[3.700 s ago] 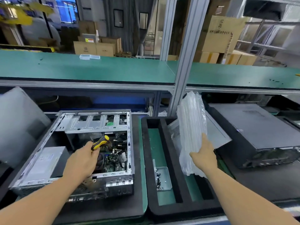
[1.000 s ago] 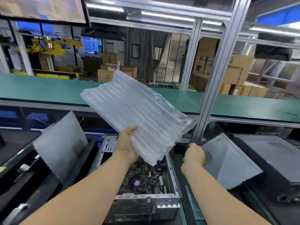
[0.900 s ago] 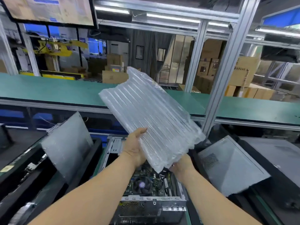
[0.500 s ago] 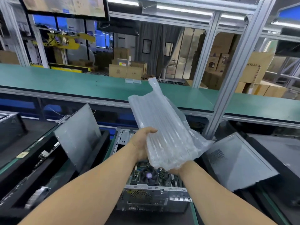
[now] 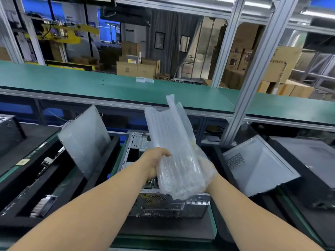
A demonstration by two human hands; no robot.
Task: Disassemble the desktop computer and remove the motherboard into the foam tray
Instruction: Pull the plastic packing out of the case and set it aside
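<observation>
Head view. Both hands meet at the centre of the frame around a clear inflated air-column plastic bag (image 5: 176, 151), which is folded lengthwise and stands roughly upright, its top reaching toward the upper shelf. The left hand (image 5: 154, 164) grips the bag's left edge with its fingers curled round it. The right hand (image 5: 206, 171) is seen only dimly through the plastic on the bag's lower right; it holds the bag from that side, though how its fingers lie cannot be made out.

Directly below the bag, at lower centre, lies the open grey metal desktop computer case (image 5: 163, 203) on a dark mat over the green worktop (image 5: 212, 227). A small strip of the green motherboard (image 5: 151, 182) shows inside the case, just under the left hand; the rest is hidden by the bag.

Left of the case, a black foam tray (image 5: 54, 192) holds a grey metal side panel (image 5: 85, 140) leaning tilted against its wall. At right of centre, another grey metal panel with a perforated vent patch (image 5: 257, 165) lies tilted, beside a closed dark grey computer case (image 5: 308, 160) at the right edge.

Across the middle of the frame runs a long green-topped shelf (image 5: 108, 86) carried by aluminium posts. Brown cardboard boxes (image 5: 136, 67) stand behind it in the upper part of the frame.
</observation>
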